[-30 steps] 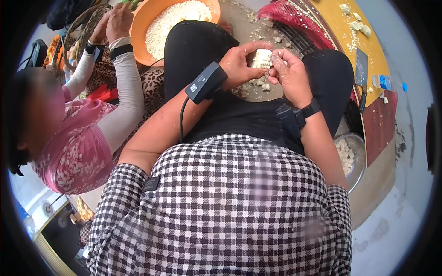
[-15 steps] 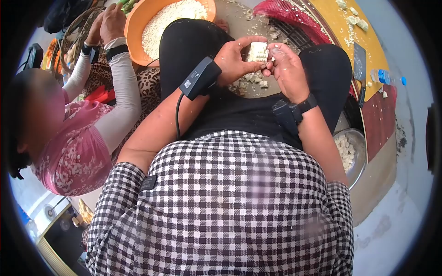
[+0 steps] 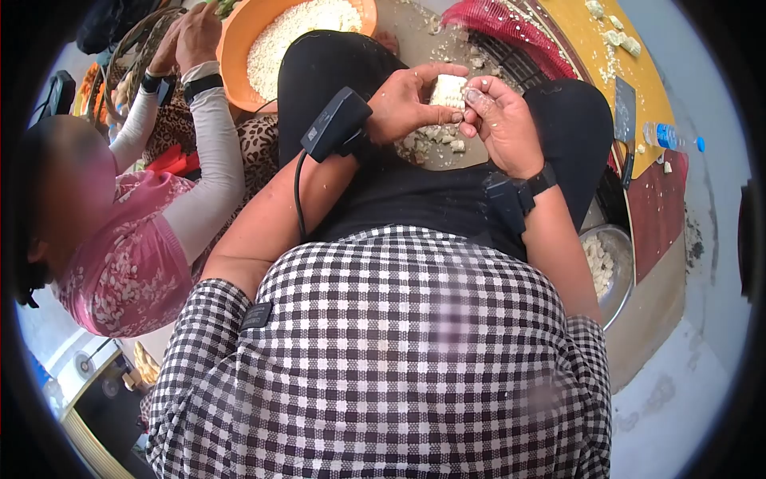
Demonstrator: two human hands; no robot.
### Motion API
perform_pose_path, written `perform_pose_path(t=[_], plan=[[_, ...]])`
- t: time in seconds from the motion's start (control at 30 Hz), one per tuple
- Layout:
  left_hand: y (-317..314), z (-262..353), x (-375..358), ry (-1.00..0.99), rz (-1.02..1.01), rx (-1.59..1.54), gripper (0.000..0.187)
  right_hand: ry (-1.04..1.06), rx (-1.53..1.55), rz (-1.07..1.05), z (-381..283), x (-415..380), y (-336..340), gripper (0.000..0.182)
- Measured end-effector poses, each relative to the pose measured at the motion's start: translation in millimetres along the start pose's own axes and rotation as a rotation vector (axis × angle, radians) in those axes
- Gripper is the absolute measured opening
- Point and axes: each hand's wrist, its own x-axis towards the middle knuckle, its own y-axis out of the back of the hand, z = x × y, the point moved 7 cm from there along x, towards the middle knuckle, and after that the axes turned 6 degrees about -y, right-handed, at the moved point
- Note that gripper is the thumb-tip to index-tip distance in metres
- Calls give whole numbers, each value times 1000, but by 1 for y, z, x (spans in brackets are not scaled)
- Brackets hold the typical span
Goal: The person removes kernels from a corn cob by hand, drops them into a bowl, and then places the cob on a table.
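A short piece of white corn cob point(image 3: 448, 91) with rows of pale kernels is held up between my knees. My left hand point(image 3: 401, 106) grips it from the left, with the thumb below and the fingers above. At the cob's right end, my right hand point(image 3: 507, 126) is closed, its thumb and forefinger pressed against the kernels and its other fingers curled. Bits of kernel stick to the right hand's fingers. Below the cob, loose corn pieces point(image 3: 444, 140) lie scattered on the floor.
An orange basin point(image 3: 233, 70) of kernels stands front left, beside a co-worker in a pink top point(image 3: 136, 247). On the right are a yellow board point(image 3: 650, 92), a cleaver point(image 3: 625, 112), a plastic bottle point(image 3: 669, 136) and a metal bowl point(image 3: 621, 297). A red mesh bag point(image 3: 499, 22) lies ahead.
My right hand has turned slightly, bringing its thumb against the cob's right end. The cob has tilted a little in my left hand. The co-worker's hands have shifted slightly.
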Motion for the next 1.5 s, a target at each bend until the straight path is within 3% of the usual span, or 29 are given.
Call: perform_pose_path(t=[0.13,0.27,0.4,1.0,1.1,1.2,1.43,1.5], plan=[[-1,-1,0,1,0,-71,57,9,52,-1,-1,1,-2,11],[-2,-2,-1,34,-3,-150,57,11,-138,41,-3,-2,-3,7],[-4,-3,-1,62,-7,-202,56,33,-129,65,-7,-3,-6,4],[-6,-6,1,26,8,-205,56,89,-219,117,-10,-6,-5,5],[-3,4,-1,-1,11,225,55,-11,-143,125,-2,-4,2,4],[-4,13,-1,-82,41,455,54,-49,-39,98,2,-4,7,4],[-13,33,0,-381,34,546,53,-144,184,-33,2,-7,6,6],[-12,29,1,-307,9,495,53,-155,172,-30,5,-7,8,7]])
